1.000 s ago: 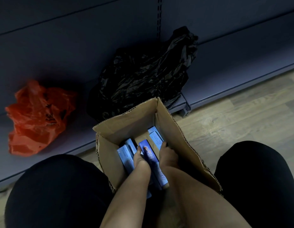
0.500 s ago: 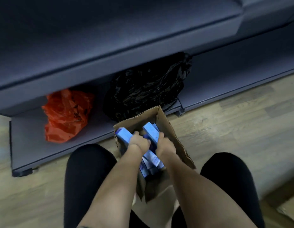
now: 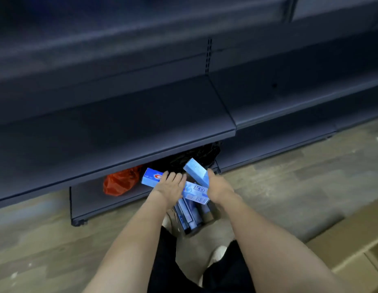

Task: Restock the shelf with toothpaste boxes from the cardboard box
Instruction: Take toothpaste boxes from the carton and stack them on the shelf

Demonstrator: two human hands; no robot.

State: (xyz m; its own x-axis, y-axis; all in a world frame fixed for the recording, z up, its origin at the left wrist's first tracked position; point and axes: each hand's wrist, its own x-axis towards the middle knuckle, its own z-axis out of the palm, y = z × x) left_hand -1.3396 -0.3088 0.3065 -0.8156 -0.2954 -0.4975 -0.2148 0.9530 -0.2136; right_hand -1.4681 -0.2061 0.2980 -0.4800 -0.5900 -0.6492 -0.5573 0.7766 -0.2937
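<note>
We hold one toothpaste box (image 3: 154, 179) in our left hand (image 3: 170, 188) and another (image 3: 196, 171) in our right hand (image 3: 218, 186), fingers wrapped round them, the bare shelf (image 3: 120, 132) at twelve o'clock, more waiting in the cardboard box (image 3: 189, 218)

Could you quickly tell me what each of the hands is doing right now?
Left hand: holding a blue toothpaste box lengthwise.
Right hand: holding a lighter blue toothpaste box, tilted up.

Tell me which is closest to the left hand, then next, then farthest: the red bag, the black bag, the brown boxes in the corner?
From the left hand:
1. Black bag, just beyond, under the shelf.
2. Red bag, to the left.
3. Brown boxes, far right on the floor.
</note>
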